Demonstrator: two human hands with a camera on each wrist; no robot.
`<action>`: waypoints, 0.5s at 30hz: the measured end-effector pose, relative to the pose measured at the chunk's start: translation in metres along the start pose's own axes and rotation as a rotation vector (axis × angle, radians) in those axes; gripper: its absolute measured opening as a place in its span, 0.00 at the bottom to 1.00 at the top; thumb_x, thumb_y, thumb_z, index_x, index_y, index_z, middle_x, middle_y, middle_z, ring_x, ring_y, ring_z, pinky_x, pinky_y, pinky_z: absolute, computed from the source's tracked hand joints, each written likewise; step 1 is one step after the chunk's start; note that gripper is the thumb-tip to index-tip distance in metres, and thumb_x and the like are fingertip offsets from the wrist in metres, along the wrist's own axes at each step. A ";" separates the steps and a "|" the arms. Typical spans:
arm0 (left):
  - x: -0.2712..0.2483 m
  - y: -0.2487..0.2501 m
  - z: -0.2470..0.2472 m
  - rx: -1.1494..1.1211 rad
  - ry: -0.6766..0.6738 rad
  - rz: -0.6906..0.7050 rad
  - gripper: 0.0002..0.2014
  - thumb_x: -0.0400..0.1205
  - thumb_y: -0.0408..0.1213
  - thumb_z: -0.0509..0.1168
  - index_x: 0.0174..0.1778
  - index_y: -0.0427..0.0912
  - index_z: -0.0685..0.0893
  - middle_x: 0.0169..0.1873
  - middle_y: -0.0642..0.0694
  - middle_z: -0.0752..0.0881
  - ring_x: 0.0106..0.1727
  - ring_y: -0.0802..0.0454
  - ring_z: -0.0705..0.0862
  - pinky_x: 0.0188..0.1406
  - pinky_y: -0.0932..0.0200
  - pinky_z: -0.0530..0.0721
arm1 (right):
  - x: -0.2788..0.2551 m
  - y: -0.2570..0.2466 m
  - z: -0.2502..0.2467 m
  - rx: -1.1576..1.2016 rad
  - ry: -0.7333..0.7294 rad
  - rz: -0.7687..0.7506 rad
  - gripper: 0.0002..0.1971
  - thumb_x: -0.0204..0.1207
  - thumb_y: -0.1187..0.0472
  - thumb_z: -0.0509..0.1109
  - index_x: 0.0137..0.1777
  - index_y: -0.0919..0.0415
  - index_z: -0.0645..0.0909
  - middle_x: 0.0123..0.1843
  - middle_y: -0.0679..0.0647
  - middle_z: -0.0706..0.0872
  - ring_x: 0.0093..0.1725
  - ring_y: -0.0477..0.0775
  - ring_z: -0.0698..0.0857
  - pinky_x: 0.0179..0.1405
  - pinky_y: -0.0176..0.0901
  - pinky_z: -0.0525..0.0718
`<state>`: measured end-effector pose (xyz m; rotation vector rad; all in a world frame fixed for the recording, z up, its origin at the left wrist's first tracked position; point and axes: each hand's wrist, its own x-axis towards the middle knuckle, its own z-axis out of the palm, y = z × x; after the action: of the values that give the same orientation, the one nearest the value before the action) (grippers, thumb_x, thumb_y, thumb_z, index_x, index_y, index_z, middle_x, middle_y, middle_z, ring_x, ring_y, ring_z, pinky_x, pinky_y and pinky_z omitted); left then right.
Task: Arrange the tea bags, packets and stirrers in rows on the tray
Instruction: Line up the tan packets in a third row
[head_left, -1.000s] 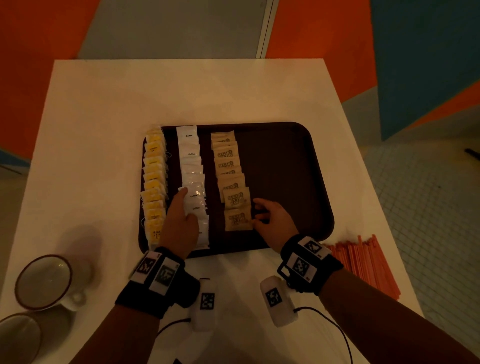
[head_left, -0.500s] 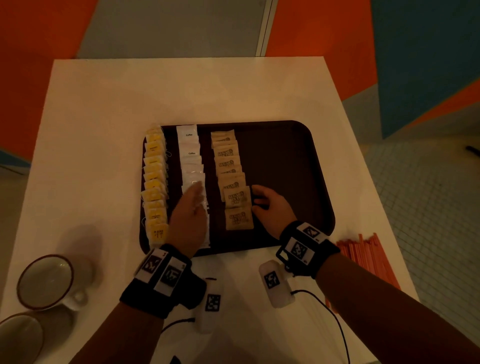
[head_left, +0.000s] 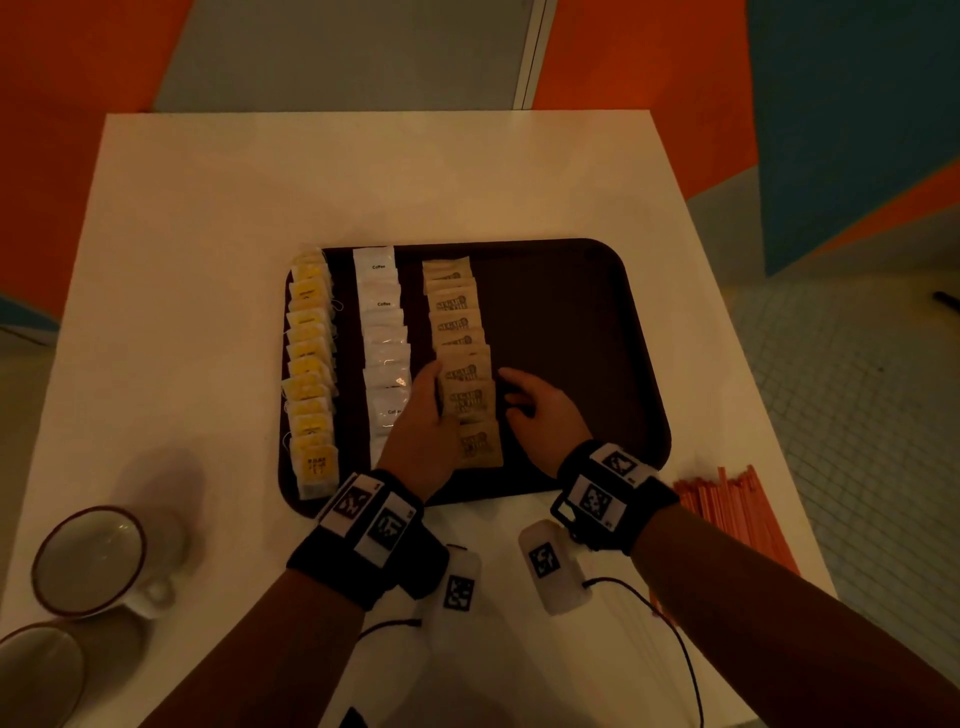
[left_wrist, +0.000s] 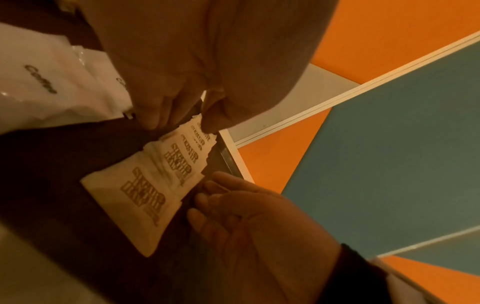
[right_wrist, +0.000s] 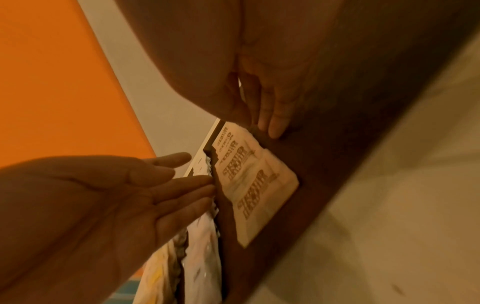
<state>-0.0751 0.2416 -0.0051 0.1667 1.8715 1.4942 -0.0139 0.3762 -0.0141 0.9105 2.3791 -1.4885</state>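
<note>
On the dark tray (head_left: 597, 322) three rows run from the near rim to the far rim: yellow tea bags (head_left: 309, 374) at left, white coffee packets (head_left: 384, 343) in the middle, tan sugar packets (head_left: 460, 332) to their right, each overlapping the next. The left hand (head_left: 421, 431) lies with straight fingers along the sugar row's left edge; the right hand (head_left: 545, 415) flanks its right edge, fingers loosely bent, gripping nothing. Orange stirrers (head_left: 737, 514) lie on the worktop (head_left: 363, 182) right of the tray, pointing away.
</note>
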 end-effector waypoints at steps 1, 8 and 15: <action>0.003 0.002 0.000 0.010 0.015 0.007 0.26 0.81 0.23 0.55 0.74 0.48 0.62 0.62 0.52 0.77 0.64 0.53 0.78 0.61 0.46 0.82 | 0.003 -0.002 -0.001 0.012 -0.012 -0.002 0.25 0.79 0.71 0.59 0.75 0.54 0.67 0.73 0.54 0.75 0.70 0.49 0.76 0.63 0.38 0.75; 0.009 -0.008 0.002 -0.001 -0.012 -0.009 0.27 0.82 0.26 0.54 0.76 0.50 0.58 0.69 0.41 0.75 0.66 0.44 0.79 0.61 0.35 0.80 | 0.005 -0.007 0.004 0.093 -0.123 -0.006 0.26 0.79 0.71 0.58 0.77 0.56 0.65 0.72 0.55 0.75 0.71 0.52 0.76 0.68 0.51 0.78; 0.010 -0.005 0.000 0.016 -0.001 0.010 0.25 0.82 0.25 0.55 0.72 0.50 0.62 0.57 0.55 0.78 0.63 0.49 0.79 0.59 0.44 0.83 | -0.001 -0.008 0.001 0.088 -0.068 0.000 0.24 0.78 0.72 0.58 0.73 0.55 0.70 0.70 0.53 0.77 0.69 0.51 0.76 0.57 0.37 0.76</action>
<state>-0.0806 0.2455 -0.0143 0.1852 1.8848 1.4853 -0.0180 0.3720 -0.0082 0.8644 2.2823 -1.6092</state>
